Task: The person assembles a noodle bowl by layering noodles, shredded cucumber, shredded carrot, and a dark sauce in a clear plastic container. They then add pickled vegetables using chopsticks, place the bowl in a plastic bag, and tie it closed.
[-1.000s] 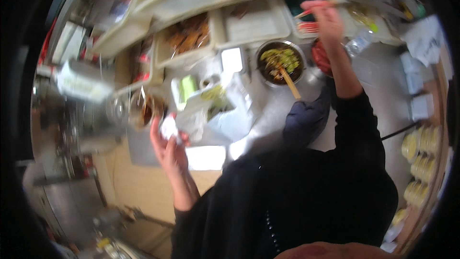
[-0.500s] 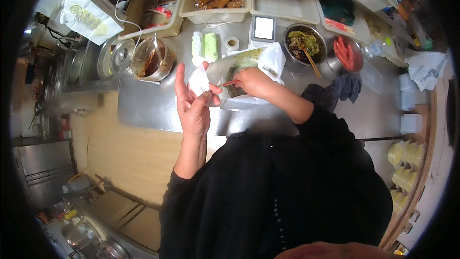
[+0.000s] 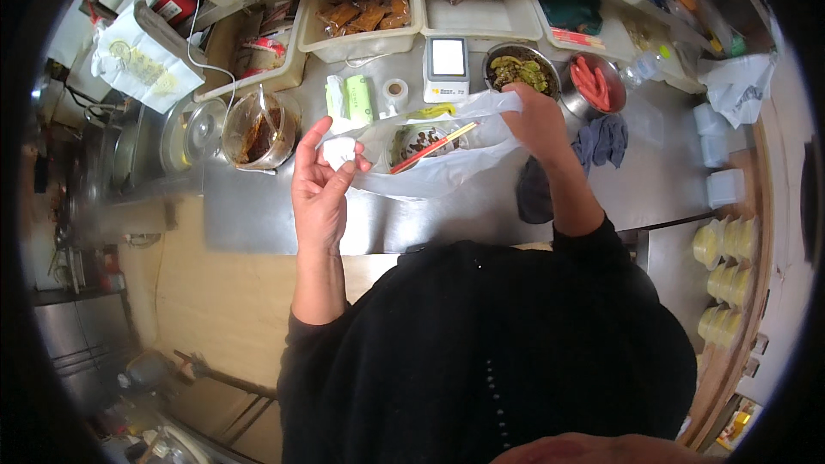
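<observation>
A thin white plastic bag [image 3: 438, 182] is stretched between my hands over the steel counter. My left hand [image 3: 320, 206] has its thumb and fingers closed on a bunched white piece [image 3: 339, 151], seemingly the bag's left end, with the index finger raised. My right hand [image 3: 534, 125] grips the bag's upper right edge, its fingertips partly hidden. Through the mouth a round bowl [image 3: 404, 144] with dark bits shows inside. A pair of chopsticks [image 3: 434, 149] in a red sleeve lies slanted over it, pale ends toward the right.
Beyond the bag stand a green-white tissue pack [image 3: 348, 101], a paper roll [image 3: 394, 93] and a small screened device [image 3: 446, 69]. Bowls of greens [image 3: 522, 73] and red sticks [image 3: 593, 86] are at the right, near a dark cloth [image 3: 601, 142]. A sauce tub [image 3: 260, 131] sits left.
My right hand has let go of the chopsticks, now lying in the bag, and moved right to the bag's edge. The bag is spread wider. My left hand keeps its hold.
</observation>
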A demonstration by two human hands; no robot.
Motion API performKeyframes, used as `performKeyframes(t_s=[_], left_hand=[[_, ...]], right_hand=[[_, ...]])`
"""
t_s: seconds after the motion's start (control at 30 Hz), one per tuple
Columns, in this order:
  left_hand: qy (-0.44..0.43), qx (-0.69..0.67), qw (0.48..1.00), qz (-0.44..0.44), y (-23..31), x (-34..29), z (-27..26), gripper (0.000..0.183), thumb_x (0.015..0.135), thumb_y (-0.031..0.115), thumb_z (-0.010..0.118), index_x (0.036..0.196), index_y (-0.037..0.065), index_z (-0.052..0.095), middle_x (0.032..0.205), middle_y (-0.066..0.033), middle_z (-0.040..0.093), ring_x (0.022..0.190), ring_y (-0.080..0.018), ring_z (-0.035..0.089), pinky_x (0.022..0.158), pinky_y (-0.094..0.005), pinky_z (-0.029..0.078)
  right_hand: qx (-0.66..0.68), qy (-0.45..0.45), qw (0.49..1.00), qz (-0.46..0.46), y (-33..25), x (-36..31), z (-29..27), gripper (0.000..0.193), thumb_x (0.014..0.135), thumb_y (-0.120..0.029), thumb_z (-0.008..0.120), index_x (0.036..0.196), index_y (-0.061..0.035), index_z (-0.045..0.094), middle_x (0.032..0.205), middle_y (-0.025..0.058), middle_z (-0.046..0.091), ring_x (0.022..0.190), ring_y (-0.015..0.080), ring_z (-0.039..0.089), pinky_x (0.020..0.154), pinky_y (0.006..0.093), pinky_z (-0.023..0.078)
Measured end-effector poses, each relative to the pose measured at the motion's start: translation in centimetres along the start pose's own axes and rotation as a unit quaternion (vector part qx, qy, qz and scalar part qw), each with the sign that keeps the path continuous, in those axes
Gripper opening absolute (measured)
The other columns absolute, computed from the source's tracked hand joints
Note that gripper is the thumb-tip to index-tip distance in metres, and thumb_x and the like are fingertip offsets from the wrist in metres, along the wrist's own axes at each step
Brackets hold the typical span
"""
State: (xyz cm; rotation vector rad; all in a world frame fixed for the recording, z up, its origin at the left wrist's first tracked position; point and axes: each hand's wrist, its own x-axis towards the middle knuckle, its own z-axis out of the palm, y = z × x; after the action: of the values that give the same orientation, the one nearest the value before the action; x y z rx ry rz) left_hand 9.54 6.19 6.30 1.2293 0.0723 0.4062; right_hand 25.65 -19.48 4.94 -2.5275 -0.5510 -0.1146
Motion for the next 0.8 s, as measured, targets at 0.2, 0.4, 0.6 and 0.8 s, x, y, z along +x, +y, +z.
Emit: performKeyframes(t_s=[0.2,0.4,0.6,0.8], left_hand=[[-0.113,-0.093,0.989,-0.031,0.4,1.8,1.1,0.062,0.079,-0.017,0.039,0.138,0.003,0.036,0.114,-0.019,0.061,0.101,-0.0258,0.062,0.091,-0.0421,0.05],[-0.165,0.034,0.984,-0.059,-1.0,3.3,0.8,0.052,0.087,-0.005,0.047,0.138,0.005,0.037,0.123,-0.0181,0.058,0.114,-0.0293,0.057,0.093,-0.0414,0.049],[-0.055,0.158,0.98,0.112,-4.5,4.3,-5.7,0.086,0.076,0.046,0.07,0.142,0.003,0.034,0.119,-0.0099,0.048,0.106,-0.0192,0.049,0.096,-0.0346,0.04],[-0.193,0.295,0.932,0.081,-7.3,4.4,-4.6,0.133,0.046,0.071,0.079,0.146,0.002,0.025,0.149,-0.019,0.025,0.139,-0.0329,0.025,0.112,-0.0458,0.023]], right_hand=[[0.682,-0.169,0.706,0.091,-1.0,-1.5,-3.2,0.053,0.088,-0.006,0.05,0.138,0.0032,0.037,0.107,0.0189,0.063,0.075,0.023,0.06,0.073,0.0346,0.05],[0.697,-0.232,0.678,-0.038,-3.7,-0.9,-1.7,0.071,0.082,0.004,0.047,0.147,-0.0058,0.022,0.141,0.0205,0.042,0.102,0.0261,0.061,0.085,0.0377,0.052],[0.514,-0.046,0.85,-0.104,-0.9,-2.6,-0.7,0.076,0.076,-0.004,0.072,0.141,-0.002,0.034,0.095,0.0045,0.063,0.086,0.0117,0.06,0.076,0.0257,0.049],[0.265,0.052,0.95,-0.155,0.4,-4.7,1.3,0.112,0.061,-0.027,0.088,0.148,-0.0029,0.021,0.13,0.0193,0.045,0.121,0.0272,0.045,0.102,0.0404,0.036]])
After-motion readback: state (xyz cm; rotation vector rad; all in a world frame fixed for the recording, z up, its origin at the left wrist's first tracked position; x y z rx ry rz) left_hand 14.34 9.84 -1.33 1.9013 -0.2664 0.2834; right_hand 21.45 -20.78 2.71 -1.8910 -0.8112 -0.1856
